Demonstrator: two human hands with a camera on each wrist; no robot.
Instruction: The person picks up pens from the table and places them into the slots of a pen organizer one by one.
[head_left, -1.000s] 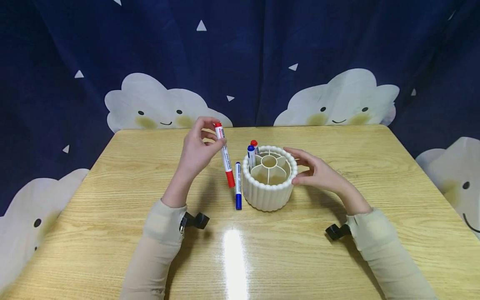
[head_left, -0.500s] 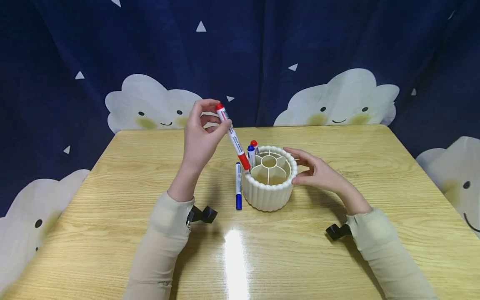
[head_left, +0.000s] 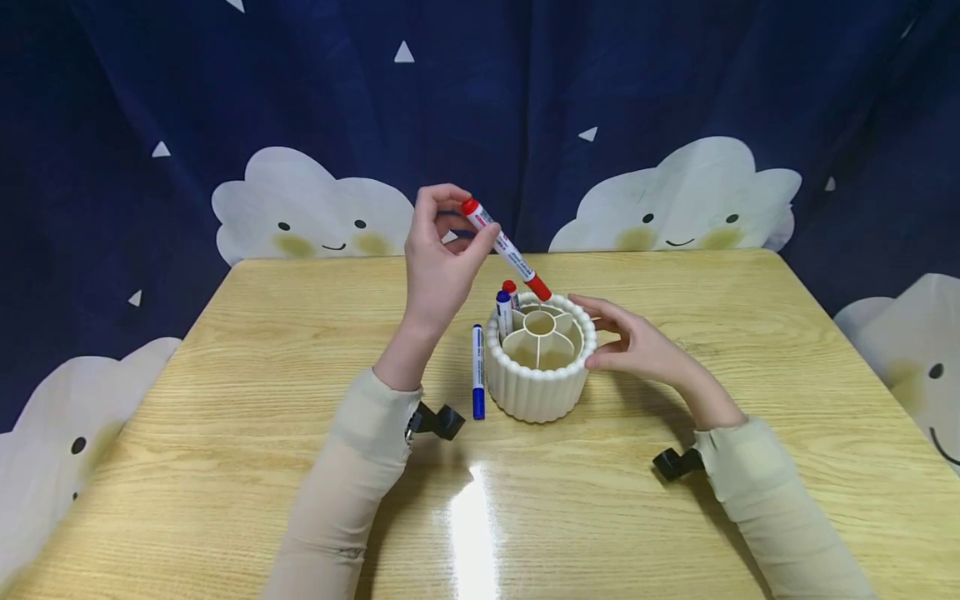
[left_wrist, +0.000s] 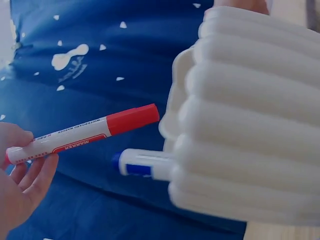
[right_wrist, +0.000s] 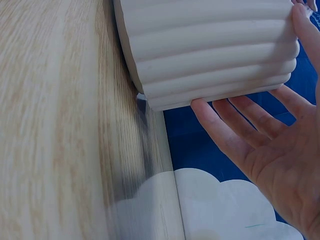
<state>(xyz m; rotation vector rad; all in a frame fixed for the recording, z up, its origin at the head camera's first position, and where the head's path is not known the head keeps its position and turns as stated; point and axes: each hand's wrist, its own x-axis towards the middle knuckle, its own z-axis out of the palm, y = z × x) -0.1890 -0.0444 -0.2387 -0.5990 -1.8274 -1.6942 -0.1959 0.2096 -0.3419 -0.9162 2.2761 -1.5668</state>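
Between thumb and fingertips my left hand [head_left: 440, 271] pinches a red whiteboard marker [head_left: 510, 253] near its upper end. The marker tilts down to the right, its red cap [left_wrist: 133, 119] just above the far rim of a cream ribbed pen holder [head_left: 536, 396]. That holder stands upright, divided into petal-shaped compartments around a round middle one. At its left side stand a blue marker [head_left: 504, 313] and another red marker [head_left: 511, 289]. My right hand [head_left: 637, 347] holds the holder's right side, with the thumb [right_wrist: 306, 25] near the rim and the fingers [right_wrist: 220, 127] against the ribbed wall.
Left of the holder, a blue-capped marker [head_left: 478, 372] lies on the wooden table [head_left: 225, 433]. Behind the table hangs a dark blue curtain [head_left: 480, 100] with clouds. A black wrist camera [head_left: 448, 422] sticks out from the left sleeve, low over the table.
My left hand has lifted the red marker and carried it right, from beside the lying blue marker to over the holder's far rim. My right hand and the holder have stayed put.
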